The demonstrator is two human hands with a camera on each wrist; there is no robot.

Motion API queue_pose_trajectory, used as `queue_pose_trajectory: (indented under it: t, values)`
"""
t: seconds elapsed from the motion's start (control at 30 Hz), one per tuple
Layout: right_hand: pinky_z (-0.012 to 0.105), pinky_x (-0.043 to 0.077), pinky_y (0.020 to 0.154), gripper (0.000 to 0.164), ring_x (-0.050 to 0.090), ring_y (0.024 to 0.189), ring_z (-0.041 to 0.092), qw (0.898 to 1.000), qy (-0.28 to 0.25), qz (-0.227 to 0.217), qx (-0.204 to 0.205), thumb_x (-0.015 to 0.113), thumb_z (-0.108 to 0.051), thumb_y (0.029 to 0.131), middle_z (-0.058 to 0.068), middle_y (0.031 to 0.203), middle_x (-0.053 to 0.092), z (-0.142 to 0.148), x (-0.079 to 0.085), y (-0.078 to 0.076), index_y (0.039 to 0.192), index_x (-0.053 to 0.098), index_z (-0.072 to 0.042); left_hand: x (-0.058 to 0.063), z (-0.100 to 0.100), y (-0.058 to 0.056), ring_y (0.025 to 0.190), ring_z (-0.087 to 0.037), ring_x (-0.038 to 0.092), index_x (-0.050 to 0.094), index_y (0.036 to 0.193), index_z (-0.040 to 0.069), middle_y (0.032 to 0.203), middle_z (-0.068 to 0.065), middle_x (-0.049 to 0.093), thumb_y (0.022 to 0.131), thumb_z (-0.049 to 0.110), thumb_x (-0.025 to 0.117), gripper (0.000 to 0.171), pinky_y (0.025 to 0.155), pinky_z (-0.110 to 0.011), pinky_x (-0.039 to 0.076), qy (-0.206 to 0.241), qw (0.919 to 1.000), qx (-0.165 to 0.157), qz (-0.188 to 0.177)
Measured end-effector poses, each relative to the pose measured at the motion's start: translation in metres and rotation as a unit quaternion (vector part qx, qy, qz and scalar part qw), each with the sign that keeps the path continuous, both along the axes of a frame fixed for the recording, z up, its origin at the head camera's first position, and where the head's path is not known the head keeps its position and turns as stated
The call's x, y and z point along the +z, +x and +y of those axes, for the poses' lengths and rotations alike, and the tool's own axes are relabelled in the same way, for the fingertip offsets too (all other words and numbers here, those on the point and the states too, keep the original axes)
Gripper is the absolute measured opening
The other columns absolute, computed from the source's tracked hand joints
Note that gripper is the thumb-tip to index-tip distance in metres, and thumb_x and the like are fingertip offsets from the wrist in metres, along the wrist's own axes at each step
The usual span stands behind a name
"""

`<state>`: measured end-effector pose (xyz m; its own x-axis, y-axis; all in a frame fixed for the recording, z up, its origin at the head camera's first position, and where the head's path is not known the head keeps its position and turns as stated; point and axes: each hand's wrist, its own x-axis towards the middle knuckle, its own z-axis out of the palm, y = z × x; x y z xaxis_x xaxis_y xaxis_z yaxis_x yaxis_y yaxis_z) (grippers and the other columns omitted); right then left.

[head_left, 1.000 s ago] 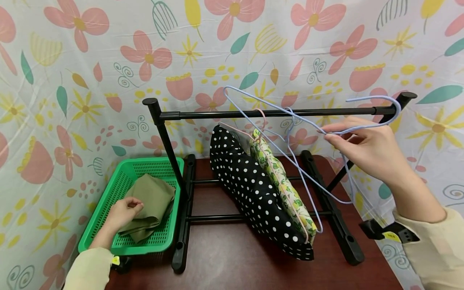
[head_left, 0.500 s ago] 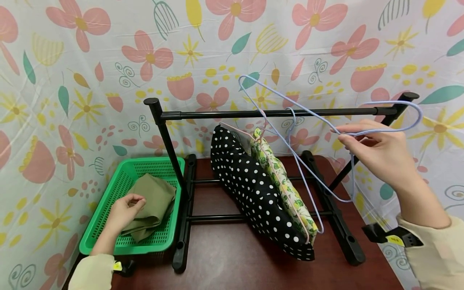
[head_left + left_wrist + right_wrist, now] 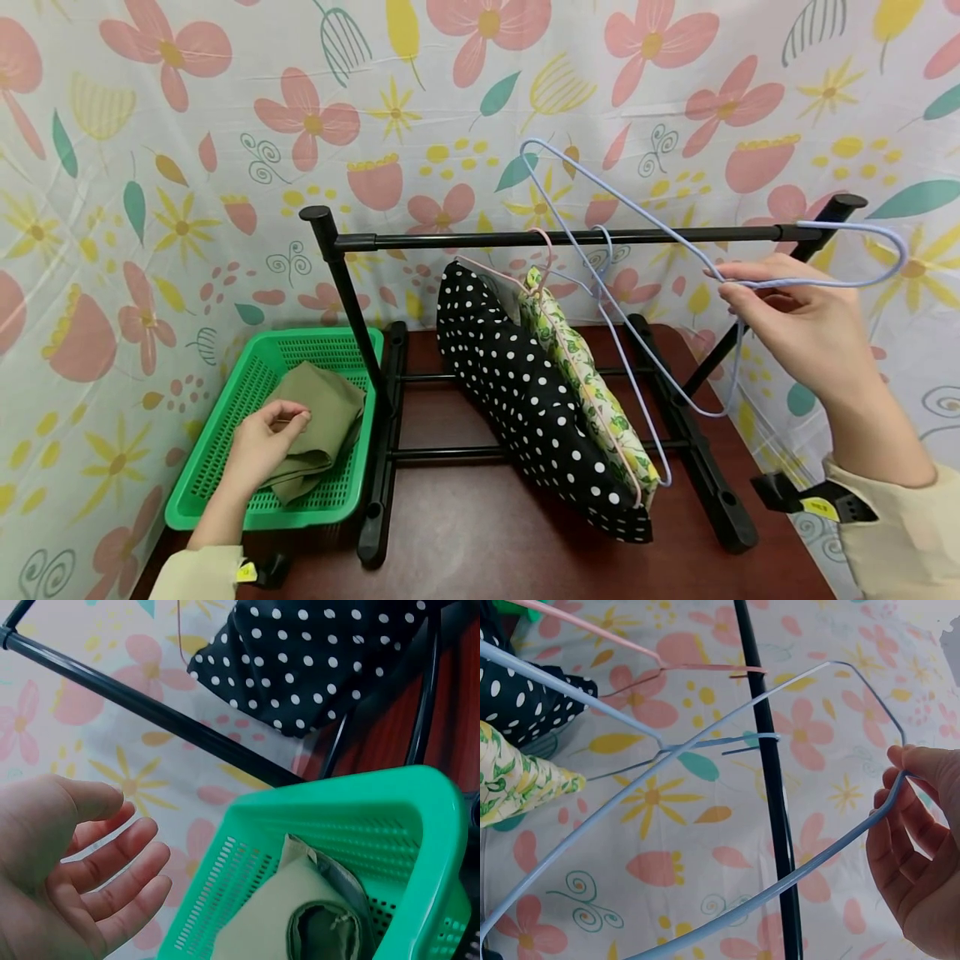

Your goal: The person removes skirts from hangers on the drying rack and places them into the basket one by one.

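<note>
My right hand pinches a light blue hanger near the base of its hook, between thumb and fingers. The hanger is tilted above the right part of the rack, its hook pointing right and its triangle reaching left across the black rail. My left hand hovers over the green basket, fingers loosely bent and holding nothing; the left wrist view shows its palm bare. Inside the basket lies a folded olive-green cloth, close by that hand.
A black polka-dot garment hangs from the rail on a pink hanger. Behind it, a yellow-green lemon-print garment hangs on another blue hanger. The rack's black feet stand on a dark red-brown table. Floral curtain surrounds everything.
My right hand has moved to the right with the blue hanger, whose far corner has risen and shifted right along the rail. The left hand has shifted slightly right above the basket.
</note>
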<state>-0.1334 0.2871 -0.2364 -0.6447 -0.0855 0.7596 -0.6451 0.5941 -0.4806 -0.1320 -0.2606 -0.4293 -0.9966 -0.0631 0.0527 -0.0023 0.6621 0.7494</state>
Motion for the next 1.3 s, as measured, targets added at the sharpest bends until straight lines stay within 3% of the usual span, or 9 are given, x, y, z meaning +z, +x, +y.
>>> queue_pose_trajectory:
  t: [0.2,0.27,0.57,0.8,0.9,0.97,1.13,1.2,1.3]
  values:
    - [0.008,0.044,0.059,0.021,0.059,0.069,0.001,0.998,-0.044,0.007,0.054,0.060,0.019,0.076,-0.002,0.092,0.067,0.007,-0.007,0.003,0.095,0.067,0.014,0.002,0.006,0.004,0.083,-0.005,0.060,0.064,0.104,0.012,0.097,-0.007,0.067,0.093,0.035,0.054,0.027,0.070,-0.027,0.049,0.002,0.9998,0.005,0.018]
    - [0.008,0.045,0.060,0.021,0.061,0.070,0.002,0.997,-0.058,0.002,0.057,0.059,0.020,0.077,0.000,0.090,0.067,0.009,-0.009,0.004,0.096,0.065,0.016,0.003,0.008,0.005,0.083,-0.003,0.060,0.065,0.104,0.012,0.097,-0.006,0.067,0.092,0.035,0.055,0.027,0.071,-0.026,0.049,0.003,0.9997,0.008,0.021]
    - [0.007,0.046,0.068,0.020,0.060,0.073,-0.001,0.998,-0.055,-0.019,-0.010,0.061,0.018,0.077,-0.009,0.088,0.065,0.019,-0.021,0.008,0.097,0.065,0.017,0.005,0.016,0.006,0.084,0.002,0.056,0.065,0.103,0.014,0.099,-0.003,0.066,0.091,0.037,0.056,0.027,0.072,-0.023,0.048,0.013,0.9994,0.014,0.029]
    - [0.010,0.048,0.066,0.019,0.060,0.069,0.006,0.986,-0.152,-0.011,0.062,0.058,0.021,0.076,0.003,0.084,0.066,0.024,-0.029,0.007,0.095,0.060,0.024,0.006,0.020,0.005,0.081,0.002,0.058,0.065,0.102,0.015,0.095,-0.004,0.067,0.091,0.039,0.055,0.028,0.070,-0.022,0.048,0.036,0.9984,0.023,0.037]
    - [0.010,0.048,0.065,0.019,0.060,0.067,0.006,0.983,-0.170,-0.018,0.063,0.058,0.020,0.077,0.003,0.083,0.066,0.025,-0.032,0.008,0.096,0.059,0.024,0.006,0.023,0.004,0.081,0.002,0.058,0.065,0.102,0.014,0.096,-0.004,0.067,0.091,0.036,0.056,0.026,0.070,-0.020,0.048,0.049,0.9973,0.027,0.047]
    - [0.010,0.048,0.064,0.019,0.060,0.067,0.005,0.986,-0.161,-0.023,0.042,0.058,0.019,0.077,0.000,0.083,0.066,0.026,-0.034,0.008,0.096,0.060,0.023,0.006,0.025,0.004,0.082,0.001,0.058,0.065,0.103,0.014,0.098,-0.006,0.067,0.091,0.036,0.057,0.026,0.070,-0.020,0.048,0.060,0.9965,0.029,0.050]
    - [0.010,0.049,0.064,0.021,0.062,0.067,0.006,0.976,-0.205,-0.039,0.060,0.057,0.020,0.077,0.002,0.084,0.066,0.029,-0.041,0.008,0.098,0.060,0.023,0.007,0.030,0.005,0.084,-0.003,0.059,0.065,0.105,0.014,0.103,-0.008,0.066,0.091,0.036,0.056,0.027,0.070,-0.019,0.049,0.082,0.9946,0.034,0.054]
    - [0.010,0.049,0.065,0.021,0.062,0.068,0.006,0.975,-0.211,-0.053,0.045,0.058,0.019,0.078,0.002,0.084,0.066,0.030,-0.043,0.009,0.099,0.060,0.022,0.006,0.031,0.005,0.085,-0.003,0.059,0.064,0.106,0.013,0.104,-0.008,0.066,0.091,0.034,0.056,0.027,0.070,-0.019,0.049,0.092,0.9937,0.036,0.054]
    - [0.008,0.048,0.066,0.022,0.061,0.068,0.002,0.983,-0.165,-0.075,-0.030,0.059,0.015,0.080,-0.004,0.085,0.065,0.032,-0.046,0.010,0.102,0.062,0.017,0.005,0.032,0.004,0.085,-0.003,0.060,0.064,0.107,0.011,0.104,-0.007,0.066,0.092,0.030,0.057,0.025,0.070,-0.019,0.050,0.107,0.9918,0.038,0.058]
